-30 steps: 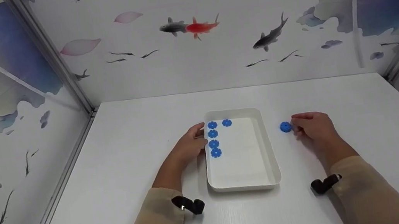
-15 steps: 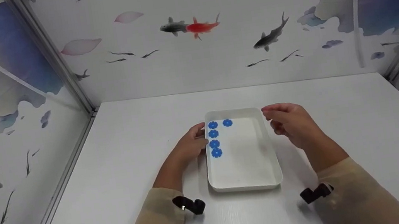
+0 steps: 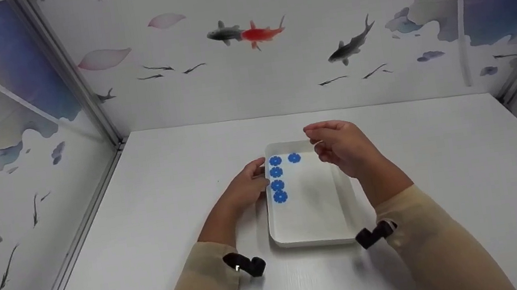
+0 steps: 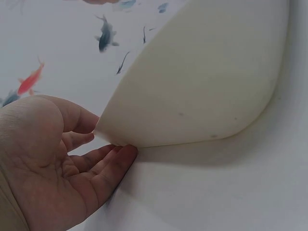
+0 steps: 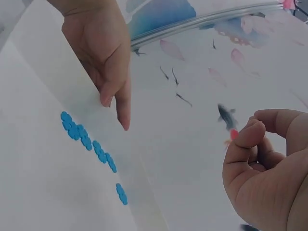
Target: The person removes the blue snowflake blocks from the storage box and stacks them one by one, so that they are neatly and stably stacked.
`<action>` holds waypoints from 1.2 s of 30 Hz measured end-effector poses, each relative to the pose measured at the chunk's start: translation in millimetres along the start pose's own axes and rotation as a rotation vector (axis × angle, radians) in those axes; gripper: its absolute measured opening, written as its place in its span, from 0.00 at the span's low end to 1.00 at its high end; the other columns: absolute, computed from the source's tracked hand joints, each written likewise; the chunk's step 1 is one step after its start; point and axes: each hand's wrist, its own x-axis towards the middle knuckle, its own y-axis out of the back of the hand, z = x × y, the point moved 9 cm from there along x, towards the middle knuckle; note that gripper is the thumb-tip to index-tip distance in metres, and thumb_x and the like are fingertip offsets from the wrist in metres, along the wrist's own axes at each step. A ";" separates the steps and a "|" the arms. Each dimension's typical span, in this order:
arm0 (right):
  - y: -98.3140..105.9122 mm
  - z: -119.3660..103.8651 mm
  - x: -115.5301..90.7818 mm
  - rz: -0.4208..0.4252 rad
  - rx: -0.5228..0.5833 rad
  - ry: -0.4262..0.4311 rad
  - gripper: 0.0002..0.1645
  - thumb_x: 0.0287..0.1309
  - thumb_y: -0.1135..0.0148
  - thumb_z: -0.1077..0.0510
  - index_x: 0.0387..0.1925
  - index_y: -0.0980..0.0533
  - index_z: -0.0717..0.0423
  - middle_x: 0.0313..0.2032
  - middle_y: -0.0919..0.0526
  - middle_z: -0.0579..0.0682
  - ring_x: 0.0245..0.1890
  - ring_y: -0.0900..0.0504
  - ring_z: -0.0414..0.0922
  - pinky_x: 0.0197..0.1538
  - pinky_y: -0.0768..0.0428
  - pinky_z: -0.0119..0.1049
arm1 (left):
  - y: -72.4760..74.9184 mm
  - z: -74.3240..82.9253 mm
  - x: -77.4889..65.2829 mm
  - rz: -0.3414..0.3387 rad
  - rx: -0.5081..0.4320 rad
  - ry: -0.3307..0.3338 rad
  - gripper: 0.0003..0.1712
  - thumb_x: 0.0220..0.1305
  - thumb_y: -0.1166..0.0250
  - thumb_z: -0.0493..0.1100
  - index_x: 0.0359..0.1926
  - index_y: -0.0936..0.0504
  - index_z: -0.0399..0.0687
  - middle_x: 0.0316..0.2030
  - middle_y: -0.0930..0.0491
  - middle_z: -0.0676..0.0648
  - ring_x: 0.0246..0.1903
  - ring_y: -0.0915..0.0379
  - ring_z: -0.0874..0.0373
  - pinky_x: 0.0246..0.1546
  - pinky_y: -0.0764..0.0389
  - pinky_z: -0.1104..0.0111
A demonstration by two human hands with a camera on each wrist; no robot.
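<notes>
Our left hand (image 3: 246, 186) is holding the left wall of the shallow off-white rectangular tray (image 3: 312, 218) (prob. plastic), thumb + fingers at the side; we're reading that as steadying it w/o getting in the way inside. Tray is resting on the white tabletop (image 3: 441, 149), approx. centred in front of us, prob. for easy access w/ either hand. Our right hand (image 3: 339, 146) is hovering over the tray's far-right part, fingers curled, thumb + index tips meeting; no item showing there, so we can't tell if it's gripping anything.

Inside: four blue flower-edged discs (image 3: 276, 172) are lying in a column along the left wall; one matching blue disc (image 3: 294, 158) is lying right of the farthest one, apart from it. We're guessing the wall is serving as line-up ref.

Orientation: tray's long axis is running near-to-far, short ends facing us and the white fish-printed back panel (image 3: 274, 79). Column is running approx. parallel; discs are roughly round, so we're assigning no heading.
</notes>
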 end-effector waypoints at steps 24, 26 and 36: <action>11.9 77.2 80.0 0.171 -0.147 -0.348 0.27 0.72 0.34 0.47 0.66 0.24 0.53 0.56 0.18 0.53 0.47 0.18 0.45 0.49 0.13 0.31 | 0.9 -0.6 2.2 -0.010 -0.003 -0.001 0.38 0.76 0.40 0.47 0.83 0.38 0.69 0.80 0.32 0.52 0.77 0.32 0.48 0.81 0.34 0.46; 11.9 78.4 81.4 0.178 -0.195 -0.329 0.26 0.73 0.35 0.47 0.65 0.22 0.53 0.55 0.18 0.53 0.46 0.18 0.46 0.48 0.13 0.32 | 0.6 -0.7 1.8 -0.011 0.002 -0.002 0.38 0.76 0.40 0.47 0.83 0.38 0.69 0.80 0.32 0.52 0.77 0.32 0.48 0.81 0.34 0.45; 8.3 78.8 89.1 0.162 -0.431 -0.193 0.22 0.73 0.34 0.50 0.63 0.17 0.52 0.54 0.14 0.53 0.48 0.15 0.47 0.54 0.13 0.35 | 0.4 0.4 0.5 0.001 -0.001 -0.007 0.38 0.75 0.40 0.46 0.82 0.38 0.68 0.78 0.31 0.52 0.76 0.30 0.49 0.80 0.33 0.45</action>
